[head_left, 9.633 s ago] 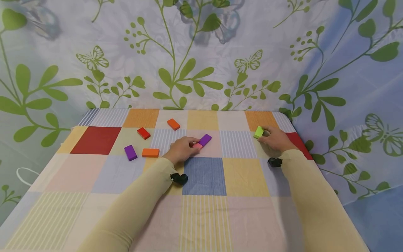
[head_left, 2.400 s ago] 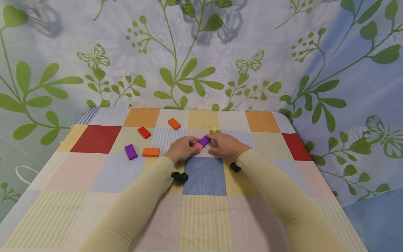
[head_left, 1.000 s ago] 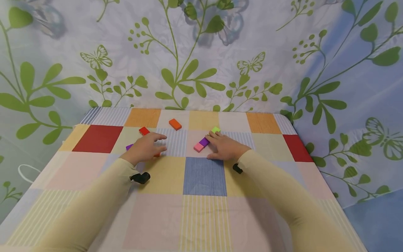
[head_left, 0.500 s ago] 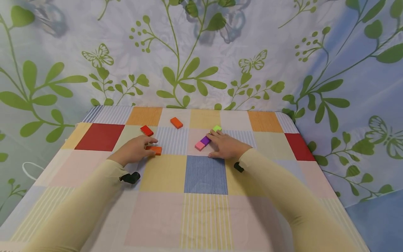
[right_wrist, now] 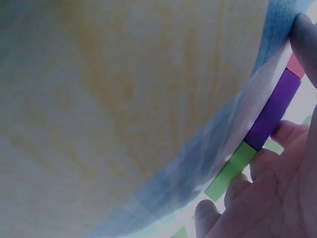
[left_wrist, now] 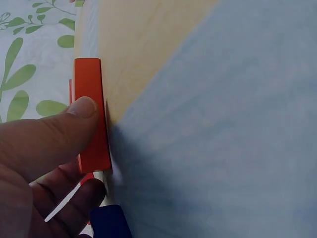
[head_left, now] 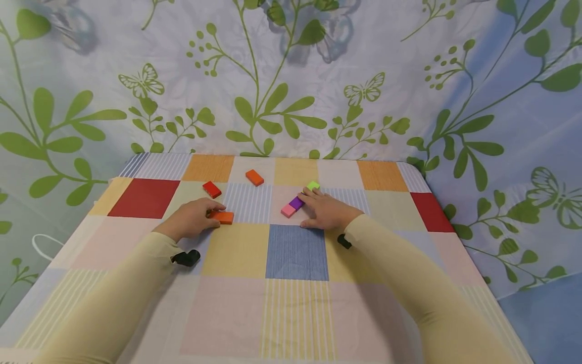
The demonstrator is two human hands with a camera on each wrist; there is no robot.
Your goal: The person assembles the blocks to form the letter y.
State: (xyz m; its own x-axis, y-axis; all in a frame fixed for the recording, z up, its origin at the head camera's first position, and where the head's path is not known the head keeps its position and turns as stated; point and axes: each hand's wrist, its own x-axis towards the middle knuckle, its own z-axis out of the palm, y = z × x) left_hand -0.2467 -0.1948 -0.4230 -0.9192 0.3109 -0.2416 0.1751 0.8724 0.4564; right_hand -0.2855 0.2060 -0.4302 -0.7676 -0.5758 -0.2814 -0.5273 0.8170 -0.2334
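While the right hand point(head_left: 328, 210) rests with its fingers against the far side of the row, thumb spread well away and nothing gripped, the left hand point(head_left: 188, 220) pinches the near orange block point(head_left: 223, 217), which looks to be lying on the tabletop point(head_left: 295, 253).

Done so far: three blocks set end to end in a slanting row, touching. Order from the near end: pink block point(head_left: 288, 210), purple block point(head_left: 296, 203), lime block point(head_left: 312, 185).

Outside the row: the near orange block, well apart from it; a red block point(head_left: 211, 189) beyond the left hand; a far orange block point(head_left: 254, 177) near the back edge; a dark block point(left_wrist: 110, 221), bluish in the left wrist view, hidden from the head camera. Judged by count, fewer than half the visible blocks are joined.
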